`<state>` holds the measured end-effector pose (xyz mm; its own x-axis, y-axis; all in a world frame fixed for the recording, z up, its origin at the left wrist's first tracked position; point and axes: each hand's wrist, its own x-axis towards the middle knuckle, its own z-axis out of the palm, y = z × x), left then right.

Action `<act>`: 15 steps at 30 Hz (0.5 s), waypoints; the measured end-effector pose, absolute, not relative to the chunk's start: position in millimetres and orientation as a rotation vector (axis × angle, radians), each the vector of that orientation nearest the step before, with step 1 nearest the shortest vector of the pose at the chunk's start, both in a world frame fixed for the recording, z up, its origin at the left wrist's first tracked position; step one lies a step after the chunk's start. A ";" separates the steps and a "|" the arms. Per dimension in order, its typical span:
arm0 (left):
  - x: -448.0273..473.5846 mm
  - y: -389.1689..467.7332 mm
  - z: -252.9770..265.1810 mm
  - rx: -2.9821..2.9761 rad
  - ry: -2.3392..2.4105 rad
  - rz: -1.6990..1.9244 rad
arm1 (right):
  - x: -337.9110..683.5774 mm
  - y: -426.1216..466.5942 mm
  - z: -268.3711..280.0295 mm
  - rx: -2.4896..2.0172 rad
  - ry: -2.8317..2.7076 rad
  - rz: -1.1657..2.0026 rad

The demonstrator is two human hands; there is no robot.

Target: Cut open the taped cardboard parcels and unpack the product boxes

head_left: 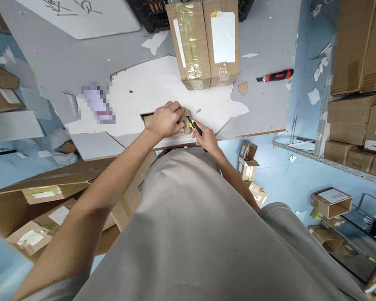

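Note:
A small brown cardboard box (148, 120) lies near the front edge of the table, just before my body. My left hand (167, 119) rests over it, fingers curled around its right part and hiding much of it. In my right hand (207, 138) is a yellow and black utility knife (194, 125), gripped by its handle. Its tip meets the right end of the box by my left fingertips; whether the blade is in the cardboard I cannot tell.
Two taped cartons (192, 46) stand behind my hands, before a black crate (150, 16). A red and black utility knife (275, 75) lies at the right. A large open carton (6, 209) holding boxes sits lower left. Stacked cartons (347, 113) fill a right-hand rack.

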<state>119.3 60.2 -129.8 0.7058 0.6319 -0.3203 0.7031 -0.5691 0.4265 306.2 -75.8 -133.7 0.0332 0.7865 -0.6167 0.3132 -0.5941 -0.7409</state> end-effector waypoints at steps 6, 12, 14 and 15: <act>123.4 76.4 -140.4 2.379 1.027 -0.270 | 311.2 -93.5 -122.4 -2.086 -1.615 1.382; 116.4 76.4 -126.0 2.338 1.052 -0.200 | 315.5 -100.6 -124.0 -2.064 -1.613 1.377; 108.8 60.1 -117.4 2.371 1.037 -0.170 | 319.5 -102.1 -126.1 -2.054 -1.546 1.384; 105.3 49.9 -114.1 2.376 1.030 -0.174 | 321.7 -102.5 -126.9 -2.044 -1.509 1.400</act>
<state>105.3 49.9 -114.1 0.6997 0.6388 -0.3199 0.7084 -0.5625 0.4263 321.7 -102.5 -126.9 0.0072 0.8375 -0.5463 0.6073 -0.4377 -0.6630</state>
